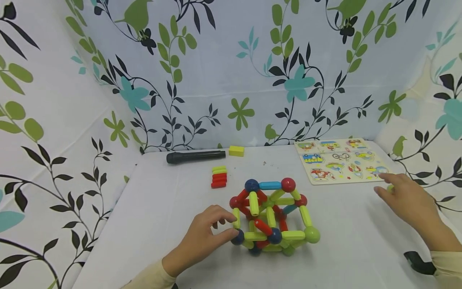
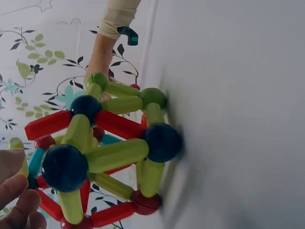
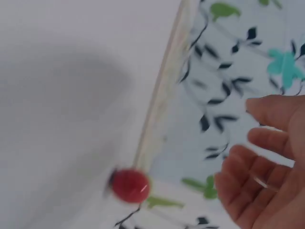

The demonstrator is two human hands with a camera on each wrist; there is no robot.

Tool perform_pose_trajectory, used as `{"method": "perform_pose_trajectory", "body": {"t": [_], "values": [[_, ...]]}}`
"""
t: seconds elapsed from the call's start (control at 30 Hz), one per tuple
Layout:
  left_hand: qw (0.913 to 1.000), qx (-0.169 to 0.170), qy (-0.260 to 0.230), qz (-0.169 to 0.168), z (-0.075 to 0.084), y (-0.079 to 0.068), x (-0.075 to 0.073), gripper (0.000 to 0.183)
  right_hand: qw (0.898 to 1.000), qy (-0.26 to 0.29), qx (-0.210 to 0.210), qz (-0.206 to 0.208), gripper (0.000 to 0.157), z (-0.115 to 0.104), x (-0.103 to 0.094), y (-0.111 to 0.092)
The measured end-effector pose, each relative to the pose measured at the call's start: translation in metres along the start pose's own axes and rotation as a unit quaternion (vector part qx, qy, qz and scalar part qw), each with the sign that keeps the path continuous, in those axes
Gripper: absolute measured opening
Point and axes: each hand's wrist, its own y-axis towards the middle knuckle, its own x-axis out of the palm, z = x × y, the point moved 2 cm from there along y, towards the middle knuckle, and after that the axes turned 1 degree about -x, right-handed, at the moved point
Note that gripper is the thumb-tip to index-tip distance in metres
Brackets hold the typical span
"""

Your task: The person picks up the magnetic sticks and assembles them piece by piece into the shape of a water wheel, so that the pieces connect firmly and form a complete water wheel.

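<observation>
A frame of magnetic sticks and balls in green, red and blue stands on the white table. My left hand is at its left side, fingers loosely bent, with thumb tip right at a dark blue ball. In the left wrist view, the left fingers overlap a green stick of the frame. Out at the right, my right hand hovers near the puzzle board's corner, its fingers relaxed and holding nothing. A red ball lies near the table's edge beside it, hidden in the head view.
Behind the frame lie several short red and green sticks, a black microphone and a yellow block. The picture puzzle board lies at the back right. Patterned cloth hangs around the table.
</observation>
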Motion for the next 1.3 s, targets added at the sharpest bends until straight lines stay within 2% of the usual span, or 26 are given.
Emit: {"method": "perform_pose_trajectory", "body": {"t": [0.13, 0.3, 0.53, 0.7, 0.83, 0.97, 1.1, 1.2, 1.3], "values": [[0.9995, 0.033, 0.002, 0.002, -0.009, -0.011, 0.002, 0.021, 0.997, -0.052, 0.044, -0.044, 0.054, 0.032, 0.009, 0.002], [0.998, 0.063, 0.002, -0.008, -0.014, -0.017, 0.007, 0.023, 0.994, -0.062, 0.053, -0.079, 0.051, 0.054, 0.023, 0.0], [0.997, 0.077, 0.003, -0.002, -0.013, -0.018, 0.007, 0.024, 0.994, -0.059, 0.054, -0.071, 0.048, 0.058, 0.028, 0.003], [0.9971, 0.075, 0.013, -0.004, -0.013, -0.017, 0.006, 0.025, 0.991, -0.05, 0.07, -0.1, 0.052, 0.058, 0.029, 0.005], [0.9963, 0.082, 0.023, -0.003, -0.014, -0.018, 0.007, 0.028, 0.99, -0.046, 0.055, -0.123, 0.054, 0.05, 0.025, 0.007], [0.9948, 0.095, 0.036, -0.002, -0.013, -0.018, 0.006, 0.03, 0.994, 0.003, 0.01, -0.11, 0.055, 0.018, 0.013, 0.008], [0.994, 0.099, 0.046, 0.0, -0.011, -0.017, 0.005, 0.03, 0.993, 0.076, -0.077, -0.047, 0.052, -0.044, -0.012, 0.001], [0.994, 0.096, 0.051, -0.001, -0.008, -0.016, 0.004, 0.03, 0.977, 0.117, -0.176, 0.009, 0.047, -0.098, -0.032, -0.009], [0.9946, 0.088, 0.054, -0.004, -0.006, -0.015, 0.003, 0.03, 0.949, 0.147, -0.278, 0.041, 0.05, -0.148, -0.047, -0.021]]}}
